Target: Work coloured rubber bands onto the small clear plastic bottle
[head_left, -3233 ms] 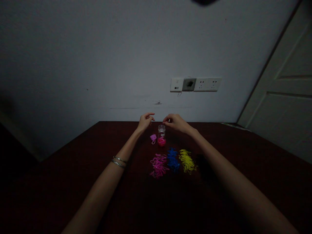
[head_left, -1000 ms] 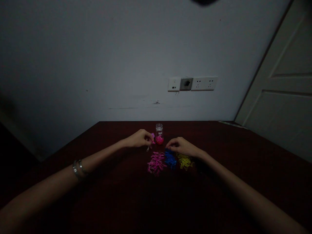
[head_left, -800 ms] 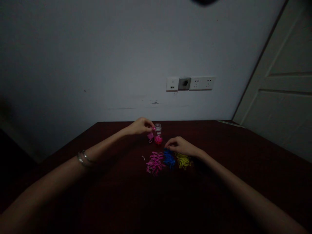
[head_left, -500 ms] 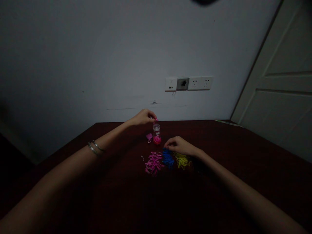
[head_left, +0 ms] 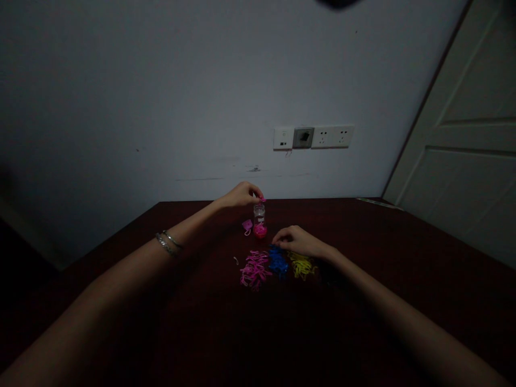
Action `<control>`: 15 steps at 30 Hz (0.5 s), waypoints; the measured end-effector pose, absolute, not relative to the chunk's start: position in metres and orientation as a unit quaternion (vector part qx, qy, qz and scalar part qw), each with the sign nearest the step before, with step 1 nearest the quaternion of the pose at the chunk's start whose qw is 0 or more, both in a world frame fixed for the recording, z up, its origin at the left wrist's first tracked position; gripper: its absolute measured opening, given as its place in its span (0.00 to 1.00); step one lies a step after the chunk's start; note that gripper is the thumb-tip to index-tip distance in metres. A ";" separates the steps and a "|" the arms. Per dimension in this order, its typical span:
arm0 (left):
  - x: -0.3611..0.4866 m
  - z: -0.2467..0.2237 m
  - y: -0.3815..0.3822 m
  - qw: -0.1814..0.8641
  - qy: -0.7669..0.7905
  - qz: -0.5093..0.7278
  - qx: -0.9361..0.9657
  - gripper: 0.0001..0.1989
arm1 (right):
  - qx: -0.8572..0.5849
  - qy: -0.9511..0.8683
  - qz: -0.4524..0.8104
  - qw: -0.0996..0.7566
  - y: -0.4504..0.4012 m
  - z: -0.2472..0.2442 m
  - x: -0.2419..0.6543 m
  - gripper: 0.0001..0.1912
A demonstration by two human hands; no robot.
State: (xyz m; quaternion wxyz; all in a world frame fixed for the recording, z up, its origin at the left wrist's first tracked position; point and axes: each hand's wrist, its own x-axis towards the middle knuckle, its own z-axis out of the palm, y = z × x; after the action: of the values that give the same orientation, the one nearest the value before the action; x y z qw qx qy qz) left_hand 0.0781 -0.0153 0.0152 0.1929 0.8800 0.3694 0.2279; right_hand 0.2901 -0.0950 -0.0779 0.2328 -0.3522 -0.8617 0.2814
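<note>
My left hand [head_left: 244,193] is closed in a pinch on pink rubber bands [head_left: 263,199], right above the mouth of a small clear jar [head_left: 259,210]. Pink bands lie in the bottom of the upright jar. Lower and to the right, my right hand [head_left: 298,240] has its fingers pinched at the top edge of a pile of blue rubber bands [head_left: 278,262]; its fingertips are partly hidden. Beside the blue pile, a pile of pink rubber bands [head_left: 255,270] lies to the left and a pile of yellow rubber bands [head_left: 301,266] to the right, partly under my right hand.
A small pink tag with a loop [head_left: 247,225] lies just left of the jar. One loose pale band [head_left: 236,260] rests left of the pink pile. The dark red table [head_left: 193,312] meets a wall with sockets [head_left: 322,137]; a white door [head_left: 471,134] stands at right.
My left hand has moved slightly right, bringing the pink bands over the jar's mouth. My right hand has stayed at the blue pile.
</note>
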 end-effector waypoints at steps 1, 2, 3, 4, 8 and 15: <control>0.077 0.015 -0.016 0.190 0.371 0.226 0.880 0.13 | -0.355 -0.861 0.280 0.231 -0.095 -0.078 0.290 0.13; 0.076 0.015 -0.016 0.186 0.374 0.224 0.880 0.12 | -0.358 -0.861 0.280 0.229 -0.095 -0.078 0.290 0.13; 0.075 0.014 -0.016 0.181 0.379 0.223 0.880 0.12 | -0.360 -0.861 0.280 0.228 -0.096 -0.078 0.290 0.13; 0.074 0.014 -0.016 0.178 0.384 0.222 0.879 0.12 | -0.360 -0.860 0.281 0.227 -0.095 -0.078 0.290 0.13; 0.073 0.014 -0.017 0.200 0.381 0.201 0.880 0.13 | -0.355 -0.861 0.283 0.230 -0.094 -0.080 0.290 0.13; 0.071 0.015 -0.015 0.230 0.355 0.206 0.883 0.13 | -0.360 -0.862 0.279 0.221 -0.094 -0.081 0.290 0.13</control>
State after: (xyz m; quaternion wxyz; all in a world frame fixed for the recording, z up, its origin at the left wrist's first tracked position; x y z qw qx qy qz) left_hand 0.0708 -0.0148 0.0147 0.2295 0.8826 0.3546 0.2065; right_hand 0.2897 -0.0941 -0.0811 0.2208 -0.3602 -0.8622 0.2794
